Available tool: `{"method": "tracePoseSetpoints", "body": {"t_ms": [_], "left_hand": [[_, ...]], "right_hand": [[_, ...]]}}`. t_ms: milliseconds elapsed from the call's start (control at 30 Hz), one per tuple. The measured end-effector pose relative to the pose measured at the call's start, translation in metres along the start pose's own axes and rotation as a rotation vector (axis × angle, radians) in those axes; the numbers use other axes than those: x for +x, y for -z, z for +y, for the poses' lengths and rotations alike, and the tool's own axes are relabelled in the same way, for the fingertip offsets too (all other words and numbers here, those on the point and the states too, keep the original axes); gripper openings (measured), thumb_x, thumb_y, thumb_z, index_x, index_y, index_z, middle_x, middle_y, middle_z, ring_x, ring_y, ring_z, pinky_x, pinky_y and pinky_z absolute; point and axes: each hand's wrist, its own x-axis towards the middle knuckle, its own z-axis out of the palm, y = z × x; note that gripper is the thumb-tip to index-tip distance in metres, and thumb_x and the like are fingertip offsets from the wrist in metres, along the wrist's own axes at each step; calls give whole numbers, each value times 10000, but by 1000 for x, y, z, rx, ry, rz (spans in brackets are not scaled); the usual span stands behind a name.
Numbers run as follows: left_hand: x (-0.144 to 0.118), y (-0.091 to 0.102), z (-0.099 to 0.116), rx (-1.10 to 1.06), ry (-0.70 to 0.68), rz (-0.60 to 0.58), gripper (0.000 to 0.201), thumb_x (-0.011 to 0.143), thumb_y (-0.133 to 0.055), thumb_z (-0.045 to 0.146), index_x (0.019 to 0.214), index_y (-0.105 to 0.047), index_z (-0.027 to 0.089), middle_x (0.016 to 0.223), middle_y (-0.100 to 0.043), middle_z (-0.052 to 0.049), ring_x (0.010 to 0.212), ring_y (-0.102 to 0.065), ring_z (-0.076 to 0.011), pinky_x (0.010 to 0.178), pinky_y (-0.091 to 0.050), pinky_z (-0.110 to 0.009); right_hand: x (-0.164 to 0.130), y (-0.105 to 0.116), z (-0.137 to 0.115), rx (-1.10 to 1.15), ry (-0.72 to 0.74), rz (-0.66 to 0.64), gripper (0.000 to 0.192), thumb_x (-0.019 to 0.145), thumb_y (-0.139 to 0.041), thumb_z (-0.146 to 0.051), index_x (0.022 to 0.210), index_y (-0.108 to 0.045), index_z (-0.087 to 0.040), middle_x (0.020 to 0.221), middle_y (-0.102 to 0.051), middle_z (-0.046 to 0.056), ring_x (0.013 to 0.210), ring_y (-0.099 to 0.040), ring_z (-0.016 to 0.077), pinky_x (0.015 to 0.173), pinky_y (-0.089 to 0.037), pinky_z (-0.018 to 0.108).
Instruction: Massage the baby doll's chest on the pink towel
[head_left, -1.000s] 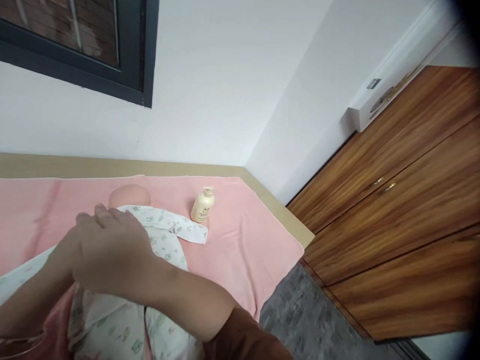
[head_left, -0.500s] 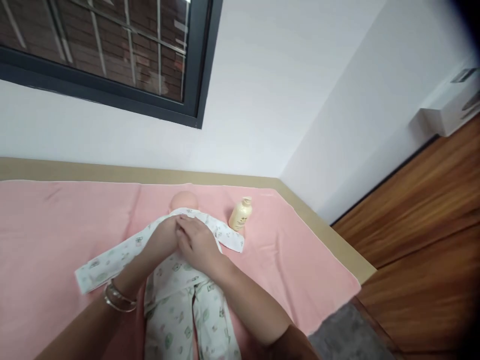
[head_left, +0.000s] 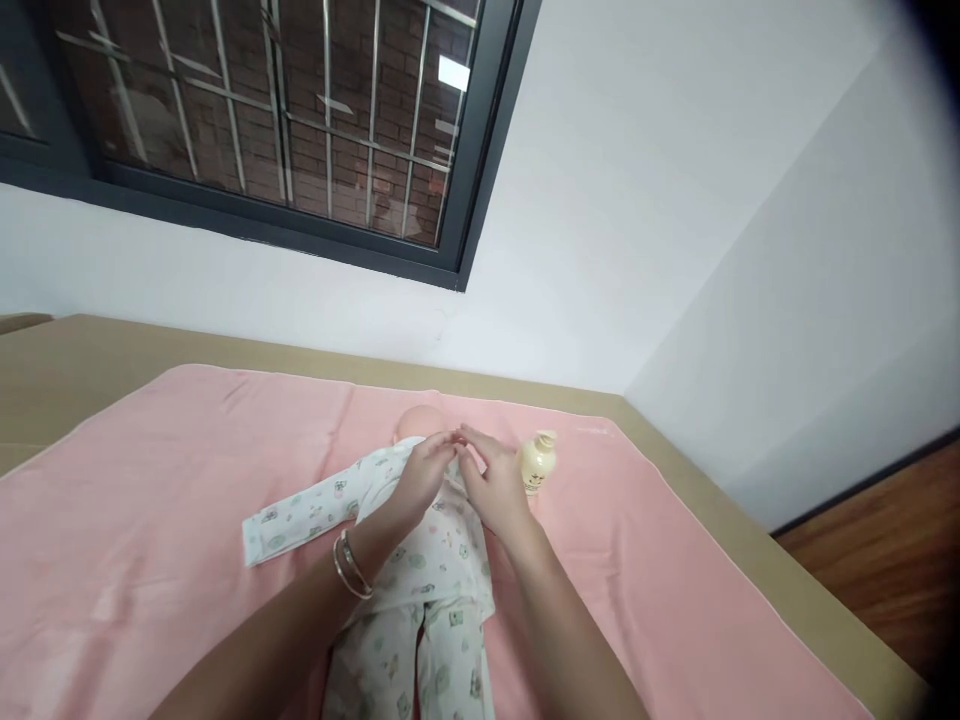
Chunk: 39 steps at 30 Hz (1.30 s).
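One blanket [head_left: 675, 580], one doll [head_left: 442, 550], two hands [head_left: 421, 480] [head_left: 496, 487].

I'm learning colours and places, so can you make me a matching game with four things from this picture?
1. bottle
2. blanket
3. bracelets
4. little clothes

A. on the left wrist
B. white with small prints
C. pale yellow
D. pink

Right pairs: 1-C, 2-D, 3-A, 4-B
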Motion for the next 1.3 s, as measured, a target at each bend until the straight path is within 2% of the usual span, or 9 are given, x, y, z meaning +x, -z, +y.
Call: {"method": "tracePoseSetpoints", "body": {"t_ms": [67, 167, 300, 400, 500, 700, 900, 1133, 1300], "left_hand": [[0, -7, 4, -126, 92, 50, 264, 761, -607, 328, 973, -672, 184, 1098, -682, -94, 1103, -604, -262, 1019, -436, -390], [0, -11, 8, -147, 137, 118, 278, 761, -652, 332, 994, -675, 182, 1155, -664, -108, 1173, -570, -272, 1081, -383, -402], [9, -24, 10, -302, 250, 80, 251, 823, -597, 319, 999, -663, 153, 1135, -664, -143, 1150, -591, -265, 1097, -371, -415], [24, -44, 9, -520, 414, 44, 307, 870, -529, 355, 1056, -620, 128, 1237, -593, -176, 1192, -568, -250, 1083, -407, -375], [39, -66, 8, -645, 545, -5, 489, 883, -477, 425, 1230, -516, 83, 1325, -509, -219, 1251, -523, -255, 1045, -449, -350], [58, -87, 1, -720, 658, -47, 715, 888, -397, 502, 1425, -306, 38, 1434, -392, -253, 1336, -432, -263, 976, -490, -323], [41, -72, 2, -798, 651, -118, 671, 900, -382, 476, 1404, -337, 35, 1387, -456, -250, 1261, -517, -261, 973, -493, -355], [-8, -33, 26, -928, 577, -251, 604, 930, -301, 524, 1333, -474, 108, 1271, -596, -173, 1184, -578, -284, 1093, -381, -466], [-17, -8, 31, -791, 490, -182, 556, 938, -283, 500, 1252, -565, 138, 1212, -642, -140, 1183, -580, -266, 1122, -343, -466]], "right_hand": [[5, 9, 7, 8, -84, 60, 348, 912, -464, -293, 1193, -641, -187, 1231, -632, 65, 1175, -566, 207, 1018, -444, 361], [8, 24, 20, -3, -170, 145, 390, 905, -457, -335, 1209, -633, -166, 1244, -623, 77, 1202, -549, 222, 1031, -435, 375], [9, 51, 42, -143, -270, 293, 440, 873, -395, -266, 1221, -626, -125, 1296, -583, 106, 1220, -534, 244, 1056, -405, 398], [8, 69, 59, -225, -392, 242, 524, 826, -353, -175, 1297, -574, -114, 1332, -554, 108, 1217, -539, 239, 1038, -421, 383], [7, 78, 71, -254, -444, 149, 549, 815, -354, -165, 1324, -551, -105, 1305, -575, 114, 1218, -539, 246, 1025, -432, 381], [7, 74, 73, -323, -440, 42, 571, 798, -339, -126, 1333, -529, -64, 1312, -566, 137, 1244, -513, 251, 1045, -407, 385], [8, 58, 62, -418, -362, 11, 529, 883, -299, -168, 1338, -487, 28, 1360, -491, 227, 1315, -420, 309, 1103, -317, 459], [-7, 3, 19, -393, -59, -132, 569, 980, -320, -428, 1429, -407, -89, 1528, -262, 158, 1448, -118, 301, 1159, -103, 552], [-25, -26, -8, -307, 34, -258, 636, 1002, -249, -471, 1499, -238, -74, 1560, -153, 153, 1459, 2, 275, 1164, -65, 561]]}}
